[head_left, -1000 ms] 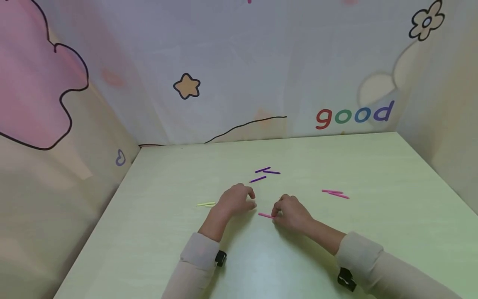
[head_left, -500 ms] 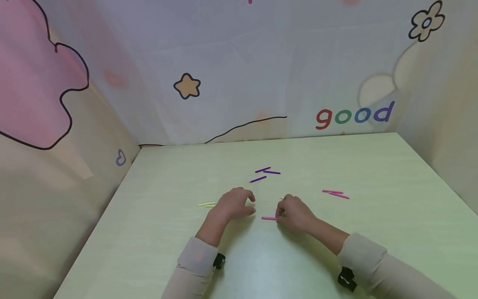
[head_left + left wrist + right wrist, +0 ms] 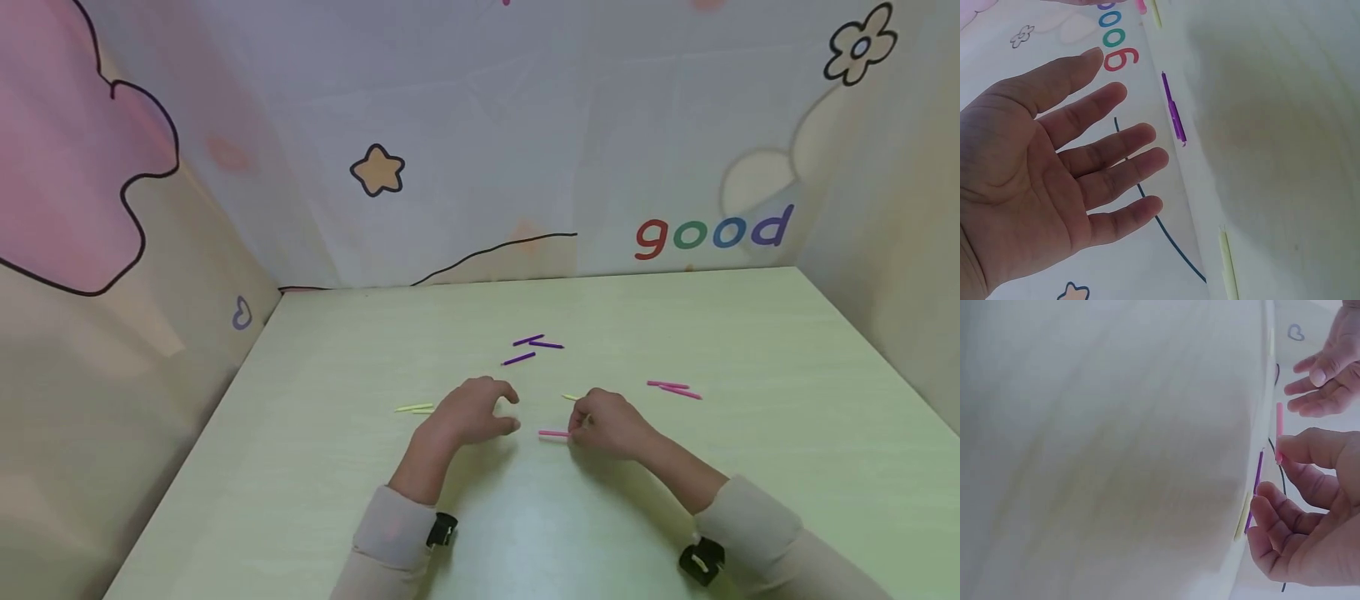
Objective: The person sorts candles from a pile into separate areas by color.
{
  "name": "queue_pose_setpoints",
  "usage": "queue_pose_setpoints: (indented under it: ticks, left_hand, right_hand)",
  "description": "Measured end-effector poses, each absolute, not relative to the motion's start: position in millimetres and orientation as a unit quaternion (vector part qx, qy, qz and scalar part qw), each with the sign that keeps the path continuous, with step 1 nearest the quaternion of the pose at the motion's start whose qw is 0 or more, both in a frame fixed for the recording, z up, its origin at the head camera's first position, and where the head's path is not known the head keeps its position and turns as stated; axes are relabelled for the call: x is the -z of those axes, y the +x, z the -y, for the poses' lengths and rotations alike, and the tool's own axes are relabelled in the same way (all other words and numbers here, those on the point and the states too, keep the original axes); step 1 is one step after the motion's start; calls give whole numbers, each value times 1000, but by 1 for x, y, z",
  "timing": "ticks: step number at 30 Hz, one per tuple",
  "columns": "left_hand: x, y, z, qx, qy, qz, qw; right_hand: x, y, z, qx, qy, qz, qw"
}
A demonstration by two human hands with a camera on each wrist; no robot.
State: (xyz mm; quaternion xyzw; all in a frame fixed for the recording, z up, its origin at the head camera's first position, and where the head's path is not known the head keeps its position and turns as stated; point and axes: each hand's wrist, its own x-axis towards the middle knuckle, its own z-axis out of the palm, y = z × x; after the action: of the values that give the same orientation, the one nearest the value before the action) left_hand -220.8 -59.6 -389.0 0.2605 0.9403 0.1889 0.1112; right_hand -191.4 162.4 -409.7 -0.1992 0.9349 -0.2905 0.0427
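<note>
My right hand (image 3: 611,425) pinches one end of a short pink stick (image 3: 553,433) between thumb and index finger. In the right wrist view that pink stick (image 3: 1279,419) stands out from the fingertips, and the other fingers are curled. A pale yellow stick (image 3: 569,397) lies just behind the right hand, partly hidden by it. My left hand (image 3: 468,412) hovers left of the pink stick, fingers apart and bent loosely. Nothing is in the left palm (image 3: 1041,181) in the left wrist view.
Several purple sticks (image 3: 518,359) lie farther back on the pale green table (image 3: 360,342). Yellow sticks (image 3: 415,408) lie left of the left hand, and pink sticks (image 3: 675,387) at the right. A printed cloth wall (image 3: 465,167) bounds the table's back and sides.
My right hand has moved slightly right with the pink stick, whose angle changed a little. More of the yellow stick behind it shows. The left hand has shifted only slightly.
</note>
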Motion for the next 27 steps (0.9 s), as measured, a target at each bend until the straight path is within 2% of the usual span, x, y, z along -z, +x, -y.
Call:
queue_pose_setpoints:
  ticks: [9,14,27]
  left_hand:
    - [392,-219,60,-200,264,-937,109]
    - [394,-220,55,-199,268,-936,107]
    - [391,-225,41,-217,273,-931,111]
  right_hand:
    - [410,-188,-164,302,-192,-931,69]
    - [404,-185,-168,291,-195,-934,67]
    - [386,-182,-197,300,-198,-930,81]
